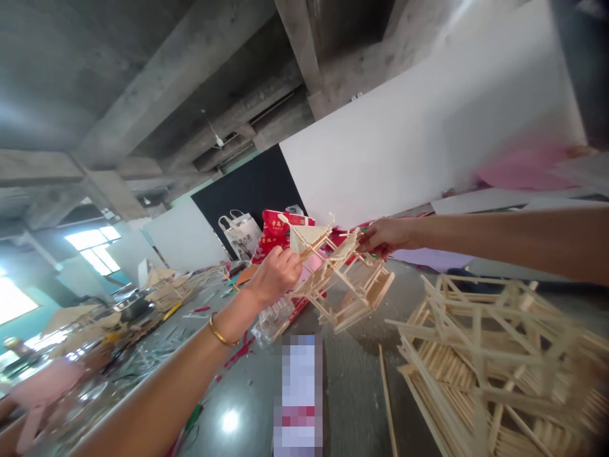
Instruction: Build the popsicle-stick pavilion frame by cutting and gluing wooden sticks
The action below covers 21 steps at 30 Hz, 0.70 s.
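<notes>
A small model building made of thin wooden sticks (342, 273) is held up over the grey table, tilted to one side. Its pointed stick roof shows at the upper left, with open frames below. My left hand (280, 274) is closed on its left side, fingers curled and partly hidden. On the upper right side, my right hand (383, 238) grips the same model between thumb and fingers. A larger stick structure (476, 355) stands close by at the right. Below the model lies a phone-like object (299, 393), its screen blurred out.
A loose stick (387, 400) lies on the table (352, 381). Behind the model are a red bag (271, 235) and a white tote bag (242, 235). More stick models (171, 289) and clutter cover the left side. Pink sheet material (528, 166) is at the far right.
</notes>
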### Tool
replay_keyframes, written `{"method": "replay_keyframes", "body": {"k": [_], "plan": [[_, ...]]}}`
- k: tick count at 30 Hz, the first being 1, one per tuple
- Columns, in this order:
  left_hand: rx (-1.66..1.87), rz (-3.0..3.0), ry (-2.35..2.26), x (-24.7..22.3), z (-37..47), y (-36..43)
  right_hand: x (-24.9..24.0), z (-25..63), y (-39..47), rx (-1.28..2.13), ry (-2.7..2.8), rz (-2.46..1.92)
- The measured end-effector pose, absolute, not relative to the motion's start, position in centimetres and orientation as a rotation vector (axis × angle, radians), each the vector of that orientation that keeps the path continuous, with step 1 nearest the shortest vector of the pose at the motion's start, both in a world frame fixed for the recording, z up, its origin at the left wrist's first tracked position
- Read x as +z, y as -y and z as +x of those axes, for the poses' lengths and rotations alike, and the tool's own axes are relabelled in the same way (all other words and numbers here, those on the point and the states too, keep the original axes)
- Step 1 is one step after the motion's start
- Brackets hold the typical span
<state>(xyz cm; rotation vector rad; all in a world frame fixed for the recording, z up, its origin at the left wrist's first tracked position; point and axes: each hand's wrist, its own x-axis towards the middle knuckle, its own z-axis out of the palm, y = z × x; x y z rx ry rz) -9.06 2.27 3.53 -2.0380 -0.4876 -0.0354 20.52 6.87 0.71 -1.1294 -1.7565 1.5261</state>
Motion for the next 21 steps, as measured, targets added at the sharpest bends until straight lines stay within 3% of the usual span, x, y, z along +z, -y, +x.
{"method": "replay_keyframes", "body": {"k": [21], "plan": [[0.024, -1.944, 0.542, 2.6, -8.1, -1.4, 0.6, 20.3, -7.4, 1.521, 1.756, -1.154]]}}
